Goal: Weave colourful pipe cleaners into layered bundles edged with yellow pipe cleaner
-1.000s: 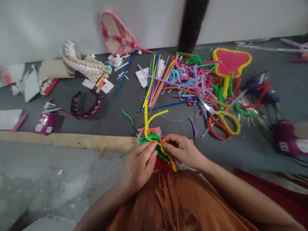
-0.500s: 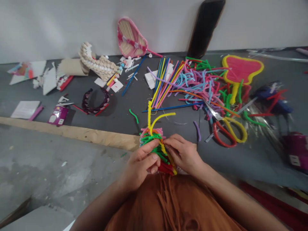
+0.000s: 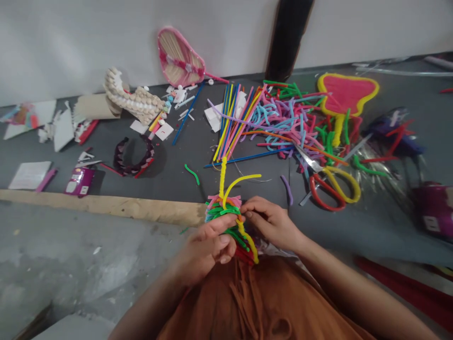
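Low in front of my body is a pipe-cleaner craft (image 3: 231,211), with rows of pink, green, orange and red stems and a twisted yellow edge. One twisted yellow length stands up from its top, and a loose yellow pipe cleaner (image 3: 244,179) curves off to the right. My left hand (image 3: 212,241) grips the craft from the left, its fingers lying across the green stems. At the right edge, the thumb and fingertips of my right hand (image 3: 271,221) are pinched together on what looks like a pipe cleaner's end, mostly hidden by the fingers.
Scissors (image 3: 323,182) with red and yellow handles lie to the right. Behind are a heap of cut pipe cleaners (image 3: 279,118), long straight ones (image 3: 231,123) and a pink fan shape with yellow trim (image 3: 348,94). A dark headband (image 3: 134,158) and shell-covered piece (image 3: 138,104) lie left.
The view has shifted slightly, so the tabletop things appear further left. The craft's upright yellow length leans a little more to the right. Both hands stay at the craft.
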Demonstrator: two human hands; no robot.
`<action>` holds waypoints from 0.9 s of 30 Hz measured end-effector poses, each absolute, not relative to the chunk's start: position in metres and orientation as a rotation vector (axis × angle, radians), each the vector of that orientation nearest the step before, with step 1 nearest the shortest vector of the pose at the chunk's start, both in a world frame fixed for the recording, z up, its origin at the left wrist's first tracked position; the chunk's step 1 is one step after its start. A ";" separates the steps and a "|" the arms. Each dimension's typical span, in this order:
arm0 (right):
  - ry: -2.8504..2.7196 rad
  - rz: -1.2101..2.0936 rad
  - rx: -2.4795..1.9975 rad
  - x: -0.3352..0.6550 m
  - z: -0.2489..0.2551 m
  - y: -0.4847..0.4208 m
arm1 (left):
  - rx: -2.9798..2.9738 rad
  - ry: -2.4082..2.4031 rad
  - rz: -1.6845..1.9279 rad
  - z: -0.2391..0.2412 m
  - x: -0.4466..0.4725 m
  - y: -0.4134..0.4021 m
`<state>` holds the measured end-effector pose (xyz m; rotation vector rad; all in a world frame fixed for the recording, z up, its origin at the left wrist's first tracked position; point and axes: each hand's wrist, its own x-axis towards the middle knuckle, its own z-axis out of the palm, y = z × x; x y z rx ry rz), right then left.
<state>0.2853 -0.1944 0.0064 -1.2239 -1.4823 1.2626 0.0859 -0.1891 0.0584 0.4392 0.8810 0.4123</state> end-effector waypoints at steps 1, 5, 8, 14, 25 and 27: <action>-1.445 1.350 -1.210 0.286 0.008 -0.193 | 0.441 0.881 0.416 0.057 0.086 -0.189; -1.290 1.528 -1.251 0.286 0.008 -0.190 | 0.505 0.913 0.424 0.049 0.087 -0.190; -1.073 1.485 -1.370 0.288 0.010 -0.186 | 0.596 0.952 0.433 0.044 0.090 -0.193; -0.979 1.599 -1.373 0.297 0.019 -0.163 | 0.781 0.993 0.362 0.040 0.097 -0.193; -0.506 1.782 -1.027 0.278 0.015 -0.129 | 1.536 1.027 0.154 0.061 0.077 -0.184; -0.551 1.671 -1.024 0.277 0.018 -0.135 | 1.756 1.184 0.256 0.066 0.068 -0.172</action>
